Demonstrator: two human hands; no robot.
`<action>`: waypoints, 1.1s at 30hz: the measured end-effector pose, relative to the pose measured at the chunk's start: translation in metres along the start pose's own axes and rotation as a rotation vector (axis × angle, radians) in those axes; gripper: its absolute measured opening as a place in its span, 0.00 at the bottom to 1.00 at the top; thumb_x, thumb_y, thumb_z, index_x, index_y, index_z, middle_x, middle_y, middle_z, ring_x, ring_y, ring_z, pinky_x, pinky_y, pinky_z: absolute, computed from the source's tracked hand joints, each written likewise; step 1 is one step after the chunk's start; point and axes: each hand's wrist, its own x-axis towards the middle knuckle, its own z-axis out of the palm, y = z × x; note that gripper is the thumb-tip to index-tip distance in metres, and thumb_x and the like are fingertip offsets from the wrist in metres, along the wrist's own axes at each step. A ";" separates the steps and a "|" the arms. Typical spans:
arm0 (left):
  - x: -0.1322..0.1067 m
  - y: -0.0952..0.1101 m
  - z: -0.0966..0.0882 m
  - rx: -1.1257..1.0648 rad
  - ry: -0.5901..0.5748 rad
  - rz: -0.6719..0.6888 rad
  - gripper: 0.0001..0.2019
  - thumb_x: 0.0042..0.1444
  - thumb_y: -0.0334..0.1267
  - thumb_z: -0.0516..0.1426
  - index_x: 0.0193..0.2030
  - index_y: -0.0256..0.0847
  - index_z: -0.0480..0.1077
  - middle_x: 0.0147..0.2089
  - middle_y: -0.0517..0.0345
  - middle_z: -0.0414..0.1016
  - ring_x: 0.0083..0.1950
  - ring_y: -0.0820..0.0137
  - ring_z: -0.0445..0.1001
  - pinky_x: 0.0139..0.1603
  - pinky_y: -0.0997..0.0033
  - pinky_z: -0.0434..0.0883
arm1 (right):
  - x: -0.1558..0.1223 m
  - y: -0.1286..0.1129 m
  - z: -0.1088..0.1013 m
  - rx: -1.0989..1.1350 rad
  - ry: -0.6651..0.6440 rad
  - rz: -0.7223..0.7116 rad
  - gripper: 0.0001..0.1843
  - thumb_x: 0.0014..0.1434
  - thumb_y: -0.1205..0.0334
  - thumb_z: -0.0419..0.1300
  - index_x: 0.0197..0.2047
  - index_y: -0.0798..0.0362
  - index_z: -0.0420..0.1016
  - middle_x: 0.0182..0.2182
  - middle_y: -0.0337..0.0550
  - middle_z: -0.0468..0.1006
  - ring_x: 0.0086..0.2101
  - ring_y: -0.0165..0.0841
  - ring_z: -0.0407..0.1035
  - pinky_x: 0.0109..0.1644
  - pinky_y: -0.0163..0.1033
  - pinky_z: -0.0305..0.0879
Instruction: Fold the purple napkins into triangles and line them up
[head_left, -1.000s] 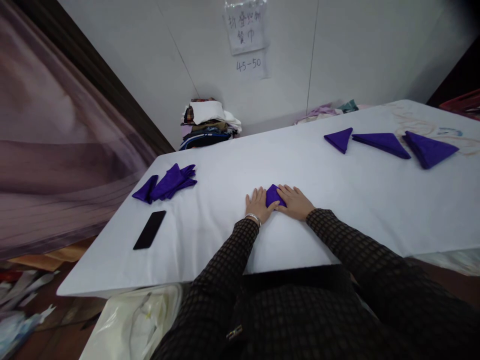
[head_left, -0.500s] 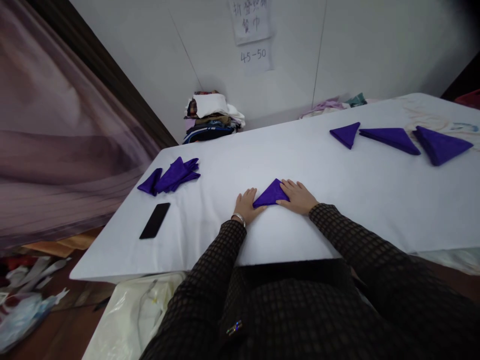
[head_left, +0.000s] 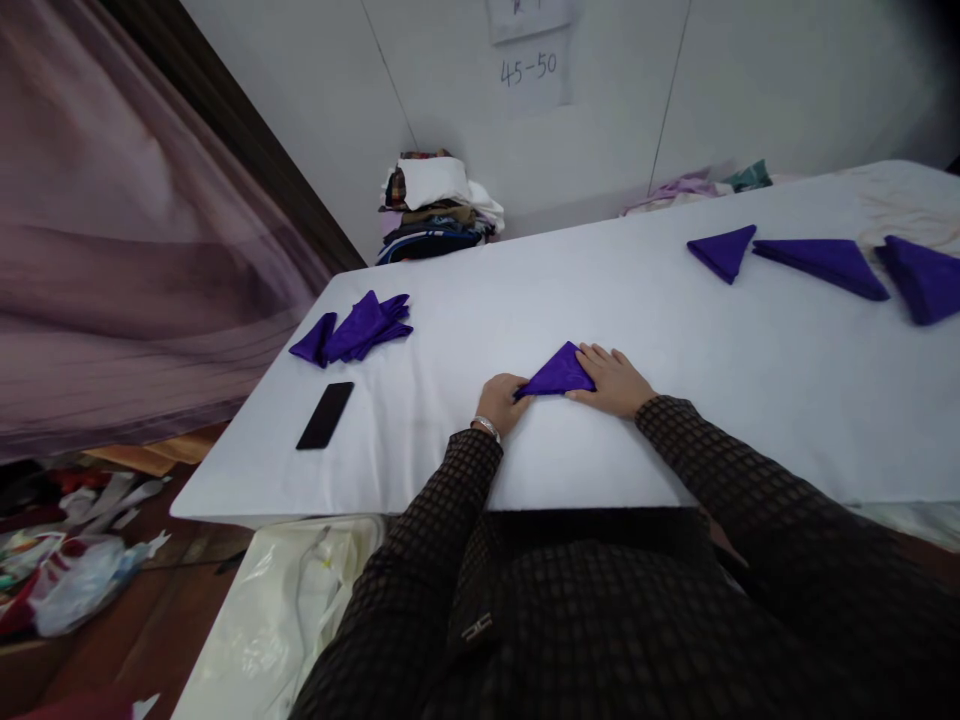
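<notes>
A single camera, worn on the person's head, looks forward and steeply down over their own chest point(head_left: 592, 620) and sleeves point(head_left: 431, 520), which lie nearest and fill much of the bottom edge. The hands point(head_left: 611, 382) appear farther out, near the middle of the frame. The view is wide, taking in most of the tabletop point(head_left: 450, 330) and, beyond it, the wall point(head_left: 600, 130), whose upper sheet point(head_left: 529, 15) the top edge cuts. A curtain point(head_left: 112, 250) fills the left side, with floor point(head_left: 146, 600) below.
</notes>
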 end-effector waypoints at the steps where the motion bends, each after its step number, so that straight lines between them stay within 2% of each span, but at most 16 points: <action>1: -0.001 0.001 -0.001 0.002 -0.003 -0.007 0.11 0.52 0.35 0.62 0.43 0.41 0.74 0.42 0.54 0.79 0.47 0.64 0.75 0.53 0.62 0.70 | 0.000 0.000 0.000 -0.003 0.000 -0.002 0.48 0.59 0.32 0.43 0.71 0.57 0.47 0.68 0.54 0.51 0.66 0.51 0.44 0.67 0.58 0.43; 9: -0.004 0.008 -0.005 0.048 -0.020 -0.082 0.09 0.57 0.32 0.57 0.43 0.42 0.75 0.42 0.55 0.78 0.47 0.66 0.73 0.52 0.65 0.69 | -0.001 0.000 0.000 -0.017 0.032 -0.023 0.49 0.57 0.30 0.43 0.70 0.58 0.51 0.68 0.56 0.53 0.65 0.51 0.48 0.65 0.60 0.47; 16: -0.001 0.016 -0.005 0.190 -0.050 -0.174 0.07 0.59 0.35 0.57 0.40 0.42 0.76 0.40 0.53 0.78 0.47 0.63 0.73 0.48 0.62 0.69 | -0.001 -0.001 -0.003 -0.007 0.017 -0.016 0.48 0.58 0.31 0.43 0.70 0.59 0.51 0.68 0.57 0.53 0.65 0.51 0.47 0.65 0.60 0.47; 20: -0.002 0.013 -0.006 0.163 -0.054 -0.161 0.06 0.59 0.35 0.57 0.40 0.42 0.76 0.39 0.53 0.78 0.45 0.64 0.73 0.48 0.64 0.69 | -0.001 -0.002 -0.004 -0.010 0.010 -0.014 0.49 0.58 0.31 0.43 0.70 0.58 0.49 0.68 0.57 0.53 0.65 0.51 0.47 0.66 0.60 0.46; 26: -0.011 0.004 -0.010 0.066 -0.050 -0.071 0.09 0.56 0.31 0.58 0.42 0.43 0.75 0.39 0.57 0.78 0.44 0.66 0.73 0.48 0.65 0.70 | -0.001 0.000 -0.002 -0.023 0.011 -0.012 0.48 0.59 0.32 0.43 0.72 0.56 0.45 0.68 0.54 0.52 0.66 0.51 0.46 0.66 0.59 0.46; 33: -0.014 0.003 -0.009 0.040 -0.001 -0.135 0.06 0.57 0.33 0.57 0.38 0.43 0.75 0.37 0.57 0.77 0.43 0.66 0.73 0.46 0.66 0.71 | -0.002 -0.001 -0.003 -0.014 0.016 -0.012 0.47 0.59 0.33 0.44 0.71 0.57 0.48 0.68 0.55 0.53 0.65 0.51 0.47 0.66 0.59 0.46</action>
